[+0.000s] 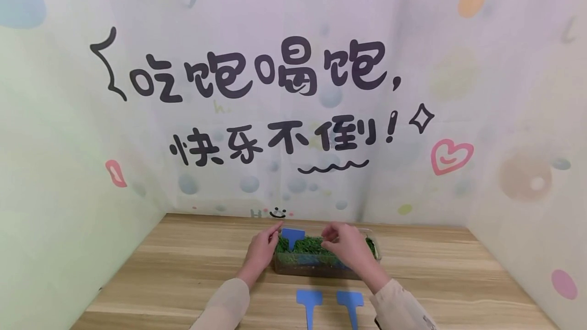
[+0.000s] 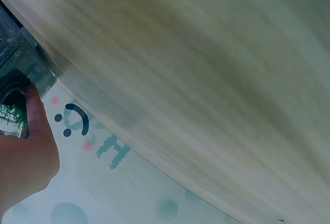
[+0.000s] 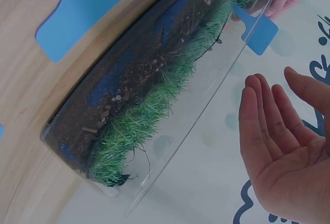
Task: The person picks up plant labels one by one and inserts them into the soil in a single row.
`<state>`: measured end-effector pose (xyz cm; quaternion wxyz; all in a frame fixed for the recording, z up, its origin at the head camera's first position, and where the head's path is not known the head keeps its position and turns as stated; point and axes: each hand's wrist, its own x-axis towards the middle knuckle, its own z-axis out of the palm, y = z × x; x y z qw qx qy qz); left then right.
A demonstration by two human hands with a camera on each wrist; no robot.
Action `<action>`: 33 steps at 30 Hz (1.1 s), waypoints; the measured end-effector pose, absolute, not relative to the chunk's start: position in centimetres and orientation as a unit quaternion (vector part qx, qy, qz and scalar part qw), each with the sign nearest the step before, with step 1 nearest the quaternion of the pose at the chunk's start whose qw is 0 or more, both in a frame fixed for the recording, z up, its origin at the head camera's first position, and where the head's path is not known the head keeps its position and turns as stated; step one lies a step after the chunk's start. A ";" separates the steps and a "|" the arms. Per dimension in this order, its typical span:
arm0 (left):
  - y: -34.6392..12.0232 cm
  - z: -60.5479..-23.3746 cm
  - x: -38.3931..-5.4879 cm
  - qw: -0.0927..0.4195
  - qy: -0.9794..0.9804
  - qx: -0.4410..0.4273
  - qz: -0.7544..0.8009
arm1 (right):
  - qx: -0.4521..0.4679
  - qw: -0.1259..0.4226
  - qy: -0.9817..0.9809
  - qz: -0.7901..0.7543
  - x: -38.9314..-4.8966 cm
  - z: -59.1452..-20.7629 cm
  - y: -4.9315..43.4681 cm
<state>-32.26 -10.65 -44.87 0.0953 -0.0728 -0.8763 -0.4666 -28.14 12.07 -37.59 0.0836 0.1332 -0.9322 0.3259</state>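
A long clear plastic planter box (image 1: 316, 270) holds dark soil topped with green grass (image 3: 136, 123). One blue T-shaped plant label (image 1: 293, 233) stands upright in the grass near the box's left end. My left hand (image 1: 261, 251) grips that end wall, one finger stretched along it; much of its grip is hidden. Above the right half of the box, my right hand (image 1: 346, 246) hovers with nothing in it. In the right wrist view its palm (image 3: 289, 157) faces the box, fingers loosely bent and apart from the wall.
Two more blue plant labels (image 1: 310, 298) (image 1: 350, 299) lie on the wooden table (image 1: 183, 269) in front of the box. Blue patches (image 3: 111, 80) show on the box's front wall. A printed backdrop (image 1: 284, 182) rises behind the table, with curtain-like walls at both sides.
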 end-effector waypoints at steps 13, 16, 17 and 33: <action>-10.7 -44.8 -32.1 0.090 -0.872 -0.078 -0.476 | 0.142 0.083 -0.933 0.319 -27.1 -37.6 12.1; -10.7 -44.7 -32.0 0.092 -0.872 -0.078 -0.475 | 0.146 0.078 -0.932 0.321 -26.8 -37.6 12.0; -10.7 -44.7 -32.0 0.093 -0.872 -0.078 -0.475 | 0.148 0.076 -0.932 0.322 -26.7 -37.6 12.1; -10.6 -44.8 -32.1 0.092 -0.872 -0.077 -0.474 | 0.173 0.042 -0.929 0.325 -26.1 -38.4 12.1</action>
